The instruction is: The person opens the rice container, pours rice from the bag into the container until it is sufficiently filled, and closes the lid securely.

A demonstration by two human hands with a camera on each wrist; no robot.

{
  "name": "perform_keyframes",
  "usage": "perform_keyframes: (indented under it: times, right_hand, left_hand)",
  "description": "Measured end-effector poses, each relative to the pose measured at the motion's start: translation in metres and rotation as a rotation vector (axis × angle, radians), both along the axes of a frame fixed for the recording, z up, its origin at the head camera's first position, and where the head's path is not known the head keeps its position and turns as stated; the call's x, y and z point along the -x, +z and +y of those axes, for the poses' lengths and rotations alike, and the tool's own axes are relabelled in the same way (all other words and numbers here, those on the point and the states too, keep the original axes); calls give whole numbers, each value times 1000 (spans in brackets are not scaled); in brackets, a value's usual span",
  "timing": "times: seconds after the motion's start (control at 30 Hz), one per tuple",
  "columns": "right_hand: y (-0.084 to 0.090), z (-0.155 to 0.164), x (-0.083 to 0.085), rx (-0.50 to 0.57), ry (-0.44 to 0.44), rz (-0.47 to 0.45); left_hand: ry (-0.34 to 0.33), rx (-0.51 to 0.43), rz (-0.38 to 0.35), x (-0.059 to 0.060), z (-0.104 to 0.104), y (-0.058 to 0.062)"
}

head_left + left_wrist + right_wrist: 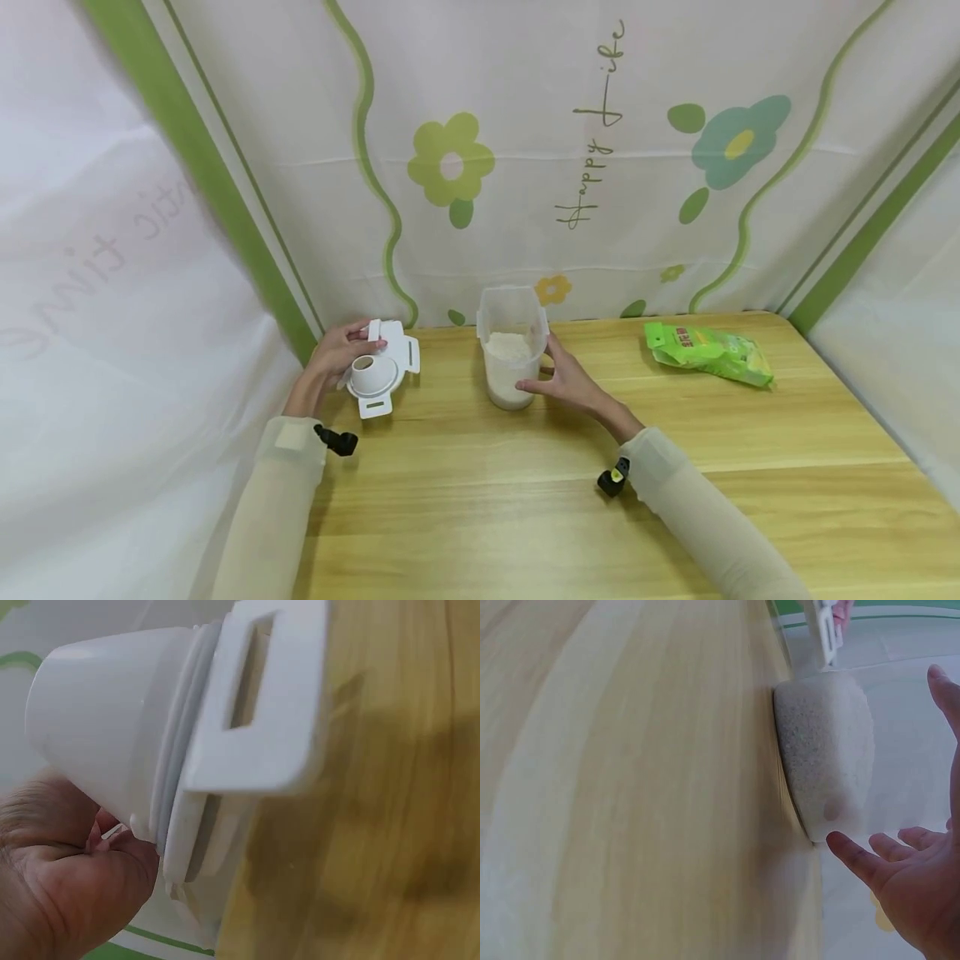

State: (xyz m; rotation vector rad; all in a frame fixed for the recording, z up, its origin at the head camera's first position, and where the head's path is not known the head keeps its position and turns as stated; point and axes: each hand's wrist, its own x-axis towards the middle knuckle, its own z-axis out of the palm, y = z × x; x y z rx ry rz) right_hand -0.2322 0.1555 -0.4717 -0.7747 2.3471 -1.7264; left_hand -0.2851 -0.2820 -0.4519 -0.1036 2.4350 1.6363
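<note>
In the head view, my left hand (339, 357) grips a white lid (392, 348) by its edge, its thumb over the top. The lid has slotted side flaps and a round cup-shaped cap (112, 705) standing out from it. My right hand (572, 382) is spread at the right side of a clear plastic container (491, 304), the thumb reaching across its front. The container stands upright, its top uncovered. White rice-like grains (821, 742) fill its lower part. In the right wrist view, the right fingers (859, 859) look straight and apart, right at the container's wall.
A green bag (708, 353) lies at the back right of the wooden table (465, 517). White fabric (525, 83) with flower prints hangs directly behind the table, and more fabric closes in the left and right sides.
</note>
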Motion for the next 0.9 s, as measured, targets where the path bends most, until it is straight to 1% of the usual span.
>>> perform_keyframes:
  times: [0.07,0.13,0.27,0.37,0.43,0.5,0.67,0.73,0.9]
  right_hand:
    - [6,0,-3,6,10,7]
    - [7,0,-3,-1,12,8]
    - [-6,1,5,-16,5,-1]
    - [-18,3,12,-14,-2,-5]
    - [-22,3,14,-13,-8,-2]
    - [-24,3,14,-9,-11,1]
    - [-26,3,14,-10,-19,18]
    - [-26,3,14,-14,-22,24]
    - [-27,4,14,-19,-30,25]
  left_hand:
    - [-2,-4,7,1,4,5]
    - [-7,-15,11,0,8,11]
    - [-23,-46,25,-1,13,23]
    - [-28,-55,38,-1,17,30]
    - [-30,-54,46,0,19,35]
    - [-37,-51,57,0,22,41]
    - [-42,-79,79,1,33,53]
    - [-36,-93,84,2,38,57]
    - [-44,-118,94,4,51,68]
